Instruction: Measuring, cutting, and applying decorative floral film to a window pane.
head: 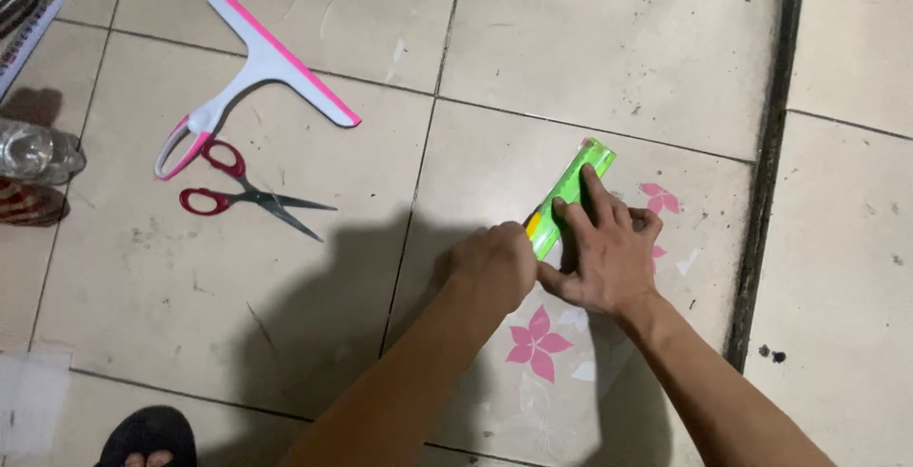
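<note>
Tiled floor [618, 39] w/ pink-white squeegee [266, 58], red scissors [242, 196], green strip [571, 191], flowered clear sheet [542, 343].

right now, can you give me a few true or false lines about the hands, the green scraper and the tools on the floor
1. Both hands are on the green scraper. True: the right hand lies flat along it and the left hand is at its lower end.
2. The scissors have blue handles. False: the handles are red.
3. The squeegee lies above the scissors in the view, apart from both hands. True.
4. The scraper rests on a bare tile. False: it lies on a clear film with pink flowers.
5. The scissors are in the left hand. False: they lie on the floor, untouched.
</note>
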